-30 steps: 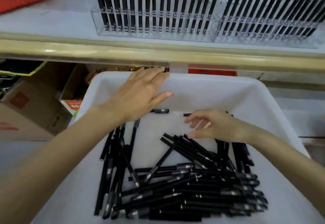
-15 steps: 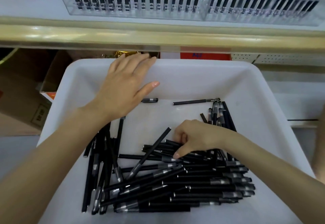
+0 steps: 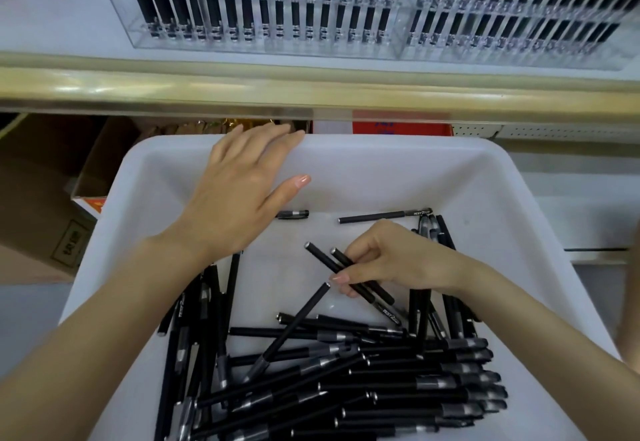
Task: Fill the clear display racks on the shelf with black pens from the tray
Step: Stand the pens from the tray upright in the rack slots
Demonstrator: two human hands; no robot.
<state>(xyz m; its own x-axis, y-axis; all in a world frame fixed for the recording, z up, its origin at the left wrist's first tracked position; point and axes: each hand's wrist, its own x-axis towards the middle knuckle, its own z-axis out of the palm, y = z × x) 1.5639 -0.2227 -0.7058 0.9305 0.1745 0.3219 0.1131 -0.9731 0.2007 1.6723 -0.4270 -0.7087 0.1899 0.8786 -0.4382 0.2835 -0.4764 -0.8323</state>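
Observation:
A white tray (image 3: 381,163) holds a heap of black pens (image 3: 363,378) in its near half. My right hand (image 3: 398,260) pinches two black pens (image 3: 325,260) lifted slightly above the pile, their tips pointing up-left. My left hand (image 3: 242,191) rests with straight fingers on the tray's far rim. One pen (image 3: 384,215) lies alone by the far wall, with a short piece (image 3: 292,214) next to my left thumb. Two clear display racks (image 3: 263,11) (image 3: 512,21) stand on the shelf above, with black pens upright in their slots.
A beige shelf edge (image 3: 311,91) runs across between tray and racks. Cardboard boxes (image 3: 41,198) sit at the left below the shelf. A red item (image 3: 398,125) lies under the shelf behind the tray. A lower white shelf (image 3: 571,198) is at the right.
My right hand dipped into the pile, closed on two pens and raised them. My left hand stayed on the tray's rim. The view tilted down, then back up.

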